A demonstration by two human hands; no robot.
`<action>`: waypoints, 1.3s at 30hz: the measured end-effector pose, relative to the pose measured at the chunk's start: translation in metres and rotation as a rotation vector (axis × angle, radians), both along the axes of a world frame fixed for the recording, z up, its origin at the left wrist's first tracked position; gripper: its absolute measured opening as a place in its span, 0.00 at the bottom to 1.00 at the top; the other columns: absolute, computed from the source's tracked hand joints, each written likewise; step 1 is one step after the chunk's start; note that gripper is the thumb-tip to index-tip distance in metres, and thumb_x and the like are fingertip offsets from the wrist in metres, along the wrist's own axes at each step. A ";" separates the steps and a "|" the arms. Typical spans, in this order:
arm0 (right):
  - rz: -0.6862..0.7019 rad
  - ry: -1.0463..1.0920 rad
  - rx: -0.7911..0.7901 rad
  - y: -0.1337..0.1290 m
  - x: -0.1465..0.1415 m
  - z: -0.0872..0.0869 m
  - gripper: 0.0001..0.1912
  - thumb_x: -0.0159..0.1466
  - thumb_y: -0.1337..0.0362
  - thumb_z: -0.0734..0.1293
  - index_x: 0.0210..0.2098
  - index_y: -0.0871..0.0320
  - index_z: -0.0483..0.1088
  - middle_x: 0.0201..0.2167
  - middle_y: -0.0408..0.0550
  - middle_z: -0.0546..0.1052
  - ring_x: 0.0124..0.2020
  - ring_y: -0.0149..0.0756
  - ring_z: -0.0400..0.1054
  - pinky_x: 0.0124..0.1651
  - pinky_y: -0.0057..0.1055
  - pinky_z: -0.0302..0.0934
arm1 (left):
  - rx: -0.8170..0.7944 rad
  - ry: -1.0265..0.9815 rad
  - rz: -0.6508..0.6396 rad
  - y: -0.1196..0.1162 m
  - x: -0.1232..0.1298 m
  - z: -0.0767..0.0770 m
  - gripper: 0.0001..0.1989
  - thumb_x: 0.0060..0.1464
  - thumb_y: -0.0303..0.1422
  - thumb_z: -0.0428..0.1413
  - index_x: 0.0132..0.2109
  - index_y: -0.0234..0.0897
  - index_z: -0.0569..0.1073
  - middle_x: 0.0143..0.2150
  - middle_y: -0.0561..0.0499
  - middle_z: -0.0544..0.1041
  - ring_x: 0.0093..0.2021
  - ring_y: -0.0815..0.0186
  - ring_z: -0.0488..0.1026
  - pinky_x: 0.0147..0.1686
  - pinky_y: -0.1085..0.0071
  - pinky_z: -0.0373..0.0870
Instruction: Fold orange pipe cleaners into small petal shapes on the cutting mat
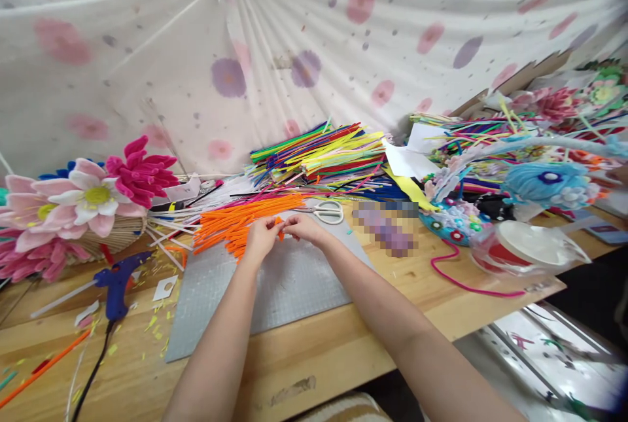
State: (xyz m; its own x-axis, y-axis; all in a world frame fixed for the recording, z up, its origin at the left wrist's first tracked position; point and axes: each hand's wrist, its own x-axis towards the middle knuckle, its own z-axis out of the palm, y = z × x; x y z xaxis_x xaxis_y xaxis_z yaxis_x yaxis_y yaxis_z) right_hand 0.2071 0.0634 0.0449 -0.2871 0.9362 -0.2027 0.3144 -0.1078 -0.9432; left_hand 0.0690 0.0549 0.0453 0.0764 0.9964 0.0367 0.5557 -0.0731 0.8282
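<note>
My left hand (pixel 265 237) and my right hand (pixel 303 228) meet over the grey cutting mat (pixel 304 284). Between their pinched fingertips is a short bit of orange pipe cleaner (pixel 280 228), gripped from both sides. Just behind and to the left of my left hand lies a pile of orange pipe cleaners (pixel 220 229) on the mat's far edge. Scissors with pale handles (pixel 328 212) rest behind my right hand, apart from it.
A blue glue gun (pixel 118 288) with its cord lies at left, near pipe-cleaner flowers (pixel 98 196). Bundles of coloured pipe cleaners (pixel 318 154) line the back. At right stand a blue flower piece (pixel 544 186) and a plastic tub (pixel 530 245).
</note>
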 end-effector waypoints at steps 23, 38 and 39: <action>-0.001 -0.114 -0.008 -0.013 0.003 0.010 0.07 0.47 0.69 0.65 0.16 0.59 0.62 0.10 0.35 0.60 0.13 0.23 0.53 0.19 0.24 0.46 | 0.061 0.523 0.098 -0.029 0.013 0.033 0.10 0.48 0.36 0.52 0.23 0.40 0.72 0.24 0.48 0.74 0.28 0.62 0.70 0.26 0.71 0.56; 0.169 0.191 0.177 -0.027 0.032 -0.008 0.14 0.50 0.56 0.68 0.28 0.61 0.68 0.25 0.40 0.66 0.25 0.24 0.56 0.27 0.23 0.51 | -0.297 -0.459 0.185 -0.021 0.026 0.025 0.10 0.39 0.36 0.60 0.25 0.33 0.71 0.22 0.52 0.72 0.23 0.71 0.69 0.22 0.76 0.64; 0.120 0.178 0.228 -0.025 0.033 -0.011 0.13 0.50 0.56 0.68 0.26 0.61 0.68 0.24 0.40 0.67 0.25 0.25 0.56 0.29 0.24 0.52 | -0.291 -0.473 0.183 -0.021 0.030 0.023 0.10 0.40 0.36 0.60 0.27 0.33 0.71 0.25 0.51 0.73 0.25 0.70 0.70 0.23 0.75 0.65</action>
